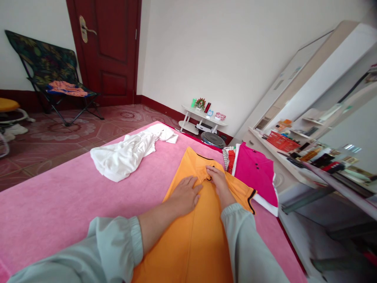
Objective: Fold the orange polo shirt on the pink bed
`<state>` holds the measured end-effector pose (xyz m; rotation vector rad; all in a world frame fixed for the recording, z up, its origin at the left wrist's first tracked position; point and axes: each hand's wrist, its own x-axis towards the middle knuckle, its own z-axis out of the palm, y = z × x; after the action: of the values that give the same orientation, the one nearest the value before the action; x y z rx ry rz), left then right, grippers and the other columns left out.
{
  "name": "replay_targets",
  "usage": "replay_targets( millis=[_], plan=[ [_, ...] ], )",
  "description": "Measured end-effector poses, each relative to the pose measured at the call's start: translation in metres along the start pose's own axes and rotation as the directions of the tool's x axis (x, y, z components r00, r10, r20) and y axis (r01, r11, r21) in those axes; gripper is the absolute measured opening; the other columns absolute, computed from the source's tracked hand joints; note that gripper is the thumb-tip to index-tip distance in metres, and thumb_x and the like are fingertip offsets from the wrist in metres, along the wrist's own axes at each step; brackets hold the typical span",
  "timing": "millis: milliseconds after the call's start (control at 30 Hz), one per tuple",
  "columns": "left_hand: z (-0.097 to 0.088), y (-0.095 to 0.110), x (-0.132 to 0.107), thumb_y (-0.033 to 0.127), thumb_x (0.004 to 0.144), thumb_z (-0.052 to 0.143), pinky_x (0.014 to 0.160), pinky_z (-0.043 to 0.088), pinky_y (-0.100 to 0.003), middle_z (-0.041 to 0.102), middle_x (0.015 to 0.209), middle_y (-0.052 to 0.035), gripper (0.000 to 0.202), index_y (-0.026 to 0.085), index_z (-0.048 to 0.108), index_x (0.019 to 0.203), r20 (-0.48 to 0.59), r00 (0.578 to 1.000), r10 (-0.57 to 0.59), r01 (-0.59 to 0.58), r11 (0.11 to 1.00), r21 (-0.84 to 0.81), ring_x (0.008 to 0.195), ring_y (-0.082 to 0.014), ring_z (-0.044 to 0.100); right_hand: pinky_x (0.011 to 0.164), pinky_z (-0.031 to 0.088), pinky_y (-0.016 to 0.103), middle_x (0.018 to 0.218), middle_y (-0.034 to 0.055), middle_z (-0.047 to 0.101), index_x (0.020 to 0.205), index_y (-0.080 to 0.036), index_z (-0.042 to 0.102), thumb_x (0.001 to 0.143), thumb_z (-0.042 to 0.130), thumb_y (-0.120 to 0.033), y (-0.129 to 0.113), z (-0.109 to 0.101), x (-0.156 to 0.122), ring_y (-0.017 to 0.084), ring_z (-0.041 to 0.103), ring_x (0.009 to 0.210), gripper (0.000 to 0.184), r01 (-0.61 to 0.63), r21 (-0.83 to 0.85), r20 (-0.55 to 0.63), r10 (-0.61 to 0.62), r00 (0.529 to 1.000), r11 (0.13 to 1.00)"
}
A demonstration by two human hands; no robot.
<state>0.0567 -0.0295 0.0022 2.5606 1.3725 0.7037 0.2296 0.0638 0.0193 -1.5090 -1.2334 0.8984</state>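
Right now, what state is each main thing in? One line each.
Orange garment: spread out, right sleeve outspread
Left hand: open, flat on orange garment
Right hand: at its neckline, grip unclear
White garment: loose, rumpled
Magenta garment: folded, atop pile
Pink cover: spread
Door: shut
Chair: unfolded, cloth on seat
Red basket: upright

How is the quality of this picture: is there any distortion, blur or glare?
Head view: the tall cabinet leans, likely from wide-lens distortion; head view: upper right corner dark and blurred; head view: soft light, no harsh glare on the orange shirt.
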Motion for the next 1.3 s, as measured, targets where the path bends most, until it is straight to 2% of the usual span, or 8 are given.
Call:
replay_targets(
  millis=[267, 500, 667, 833, 933, 1067, 1200, 1300],
  plan=[
    [0.0, -0.001, 0.0, 0.032, 0.091, 0.038, 0.109, 0.026, -0.045, 0.04, 0.14, -0.0116, 0.041, 0.02, 0.05, 0.129, -0.015, 1.0, 0.006, -0.006, 1.0, 0.009, 0.131, -0.0272, 0.032, 0.061, 0.048, 0.03, 0.08, 0.0092, 0.072, 0.087, -0.011, 0.074, 0.058, 0.06, -0.026, -0.002, 0.007, 0.002, 0.021, 0.064, 0.071, 0.035, 0.151, -0.2, 0.021, -0.15, 0.989, 0.968],
    [0.001, -0.001, 0.0, 0.033, 0.091, 0.038, 0.109, 0.025, -0.043, 0.039, 0.141, -0.0095, 0.042, 0.021, 0.049, 0.129, -0.02, 1.0, -0.005, 0.005, 1.0, 0.002, 0.131, -0.0256, 0.032, 0.089, 0.041, 0.038, 0.1, 0.0131, 0.067, 0.09, -0.013, 0.071, 0.068, 0.048, -0.017, -0.008, -0.021, 0.013, 0.025, 0.057, 0.097, 0.033, 0.238, -0.562, -0.132, -0.369, 0.92, 0.793],
    [0.001, -0.001, 0.0, 0.033, 0.091, 0.037, 0.11, 0.024, -0.044, 0.038, 0.142, -0.0098, 0.042, 0.021, 0.049, 0.13, -0.003, 1.0, -0.014, 0.014, 1.0, -0.018, 0.132, -0.0261, 0.031, 0.078, 0.044, 0.033, 0.088, 0.0117, 0.067, 0.102, -0.01, 0.066, 0.067, 0.057, -0.024, 0.009, -0.017, 0.011, 0.023, 0.06, 0.082, 0.039, 0.214, -0.672, -0.087, -0.363, 0.928, 0.709],
    [0.0, 0.0, 0.0, 0.033, 0.09, 0.038, 0.11, 0.024, -0.043, 0.039, 0.141, -0.01, 0.042, 0.021, 0.049, 0.129, -0.013, 1.0, -0.013, 0.013, 1.0, -0.016, 0.131, -0.0263, 0.032, 0.074, 0.045, 0.027, 0.095, 0.0066, 0.067, 0.108, -0.014, 0.064, 0.069, 0.047, -0.011, 0.016, -0.009, 0.008, 0.016, 0.06, 0.074, 0.042, 0.319, -0.697, 0.067, -0.385, 0.92, 0.642],
    [0.0, 0.0, 0.0, 0.032, 0.09, 0.039, 0.11, 0.023, -0.044, 0.039, 0.141, -0.0096, 0.041, 0.022, 0.05, 0.129, -0.015, 1.0, -0.017, 0.016, 1.0, -0.016, 0.131, -0.0259, 0.032, 0.077, 0.044, 0.027, 0.098, 0.0069, 0.066, 0.102, -0.016, 0.067, 0.073, 0.046, -0.011, 0.012, -0.007, 0.002, 0.017, 0.06, 0.081, 0.036, 0.34, -0.719, 0.09, -0.404, 0.91, 0.606],
    [0.0, 0.0, 0.0, 0.032, 0.09, 0.039, 0.11, 0.024, -0.044, 0.039, 0.142, -0.0099, 0.042, 0.022, 0.049, 0.129, -0.01, 1.0, -0.017, 0.017, 1.0, -0.015, 0.132, -0.0266, 0.031, 0.085, 0.042, 0.032, 0.108, 0.0112, 0.06, 0.115, -0.02, 0.063, 0.072, 0.05, -0.013, 0.007, -0.002, -0.001, 0.022, 0.057, 0.099, 0.045, 0.293, -0.788, 0.082, -0.379, 0.922, 0.541],
    [0.0, 0.0, 0.0, 0.033, 0.091, 0.037, 0.11, 0.023, -0.044, 0.038, 0.142, -0.0115, 0.042, 0.02, 0.049, 0.129, -0.01, 1.0, -0.013, 0.013, 1.0, -0.021, 0.132, -0.0279, 0.031, 0.095, 0.038, 0.035, 0.118, 0.0105, 0.057, 0.11, -0.024, 0.067, 0.065, 0.056, -0.011, 0.009, -0.001, 0.01, 0.024, 0.053, 0.11, 0.048, 0.281, -0.714, 0.033, -0.37, 0.929, 0.642],
    [0.001, -0.001, 0.0, 0.032, 0.09, 0.039, 0.11, 0.023, -0.044, 0.038, 0.141, -0.0111, 0.042, 0.02, 0.05, 0.129, -0.009, 1.0, -0.017, 0.017, 1.0, -0.027, 0.132, -0.0275, 0.031, 0.09, 0.043, 0.034, 0.105, 0.0064, 0.065, 0.098, -0.022, 0.071, 0.058, 0.061, -0.014, 0.014, -0.004, 0.023, 0.021, 0.059, 0.099, 0.042, 0.283, -0.593, 0.021, -0.337, 0.941, 0.754]
  ],
)
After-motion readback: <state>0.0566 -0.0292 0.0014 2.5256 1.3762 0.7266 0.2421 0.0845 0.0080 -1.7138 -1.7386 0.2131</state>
